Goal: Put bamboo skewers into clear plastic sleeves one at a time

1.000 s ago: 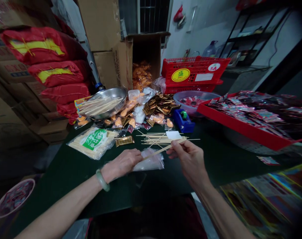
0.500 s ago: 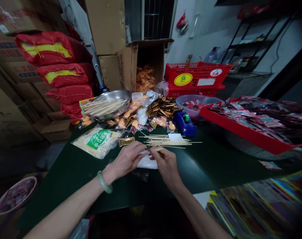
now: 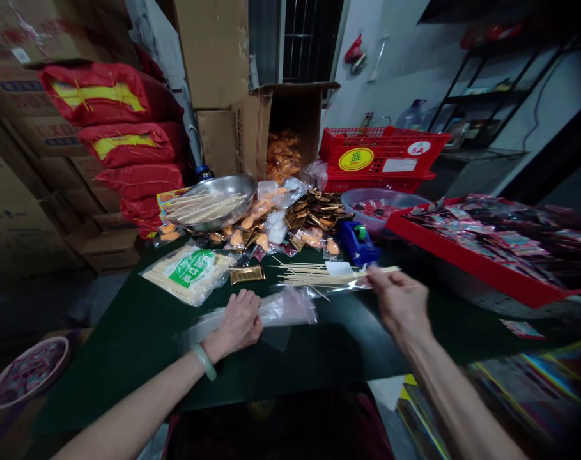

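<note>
My left hand point(image 3: 237, 326), with a green bangle at the wrist, rests with curled fingers on a stack of clear plastic bags point(image 3: 287, 308) on the dark green table. Out to the right, my right hand point(image 3: 400, 303) pinches pale thin sticks point(image 3: 390, 270), with clear plastic trailing leftward from the fingers. Beyond it lie loose bamboo sticks point(image 3: 302, 275) with a small white paper point(image 3: 339, 268) on them. A gold sachet point(image 3: 247, 275) is just past my left hand. To its left lies a bag of sticks with a green label point(image 3: 192, 268).
Behind are a metal bowl of sticks point(image 3: 249, 198), a pile of gold sachets point(image 3: 314, 209), orange spoon-shaped pieces point(image 3: 262, 241) and a blue tape dispenser point(image 3: 360, 243). A red tray point(image 3: 463, 255) of packets stands right, red baskets point(image 3: 390, 153) at the back.
My hands have come apart. The right has moved right with the sticks and plastic; the left has shifted slightly down onto the bag stack, which now shows more fully.
</note>
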The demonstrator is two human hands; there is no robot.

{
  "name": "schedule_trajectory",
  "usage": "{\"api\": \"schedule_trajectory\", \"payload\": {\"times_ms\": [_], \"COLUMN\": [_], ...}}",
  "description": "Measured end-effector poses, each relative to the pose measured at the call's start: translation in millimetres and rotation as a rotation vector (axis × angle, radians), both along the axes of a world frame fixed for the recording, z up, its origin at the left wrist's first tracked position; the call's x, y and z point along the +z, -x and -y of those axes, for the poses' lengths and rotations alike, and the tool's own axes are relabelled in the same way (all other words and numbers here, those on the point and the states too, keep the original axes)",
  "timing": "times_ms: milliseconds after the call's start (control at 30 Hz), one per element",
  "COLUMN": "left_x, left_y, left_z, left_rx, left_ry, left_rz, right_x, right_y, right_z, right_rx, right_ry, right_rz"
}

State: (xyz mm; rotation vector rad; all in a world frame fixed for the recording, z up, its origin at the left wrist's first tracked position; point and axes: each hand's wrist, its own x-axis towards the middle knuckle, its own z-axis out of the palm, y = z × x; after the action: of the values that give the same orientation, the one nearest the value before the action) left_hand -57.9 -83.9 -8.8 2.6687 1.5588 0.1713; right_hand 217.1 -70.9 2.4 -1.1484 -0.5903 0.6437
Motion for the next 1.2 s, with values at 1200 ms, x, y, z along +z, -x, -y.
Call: {"api": "schedule_trajectory", "payload": {"times_ms": [1200], "left_x": [133.0], "left_y": [-40], "left_z": [5], "left_rx": [-0.267], "left_ry": [0.426], "left_rz": [1.31], "right_x": [134.5], "right_y": [79], "right_z": [40], "right_rx": [0.365], "right_ry": [-0.265], "right_rz": [0.957]}}
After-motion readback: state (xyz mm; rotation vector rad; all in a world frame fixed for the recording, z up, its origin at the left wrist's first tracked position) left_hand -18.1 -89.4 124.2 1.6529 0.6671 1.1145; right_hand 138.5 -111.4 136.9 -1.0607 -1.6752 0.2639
